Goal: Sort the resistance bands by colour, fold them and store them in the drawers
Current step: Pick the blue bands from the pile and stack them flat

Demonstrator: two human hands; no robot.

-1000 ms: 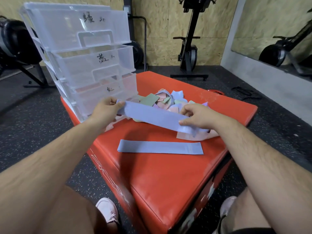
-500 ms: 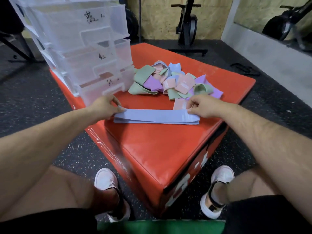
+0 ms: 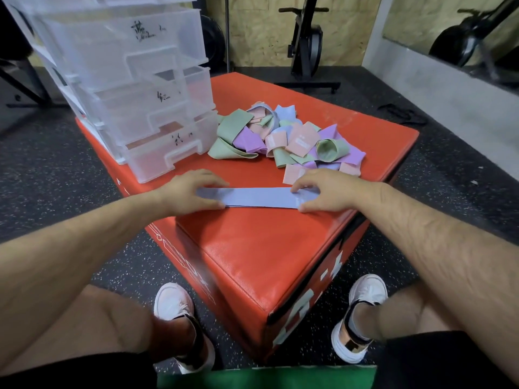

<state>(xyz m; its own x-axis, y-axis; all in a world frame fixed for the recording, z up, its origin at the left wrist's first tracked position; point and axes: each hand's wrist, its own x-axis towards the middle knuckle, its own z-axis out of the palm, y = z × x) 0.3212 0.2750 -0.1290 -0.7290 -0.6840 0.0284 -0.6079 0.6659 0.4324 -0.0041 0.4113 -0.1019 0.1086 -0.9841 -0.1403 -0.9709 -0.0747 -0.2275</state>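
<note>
Blue band (image 3: 259, 197): lies flat on the red box (image 3: 252, 248), running left to right, between the two hands and partly under both.
Left hand (image 3: 188, 192): fingers spread and relaxed, resting on the band's left end, thumb at its near edge; it clasps nothing.
Right hand (image 3: 328, 192): fingers loosely arched, fingertips pressing the band's right end down; no grip around it.
Pile of bands (image 3: 283, 138): green, pink, purple and pale blue, jumbled just beyond the flat band, on the far right of the box.
Drawers (image 3: 134, 80): clear plastic stack with handwritten labels, at the far left of the box, near the left hand.
</note>
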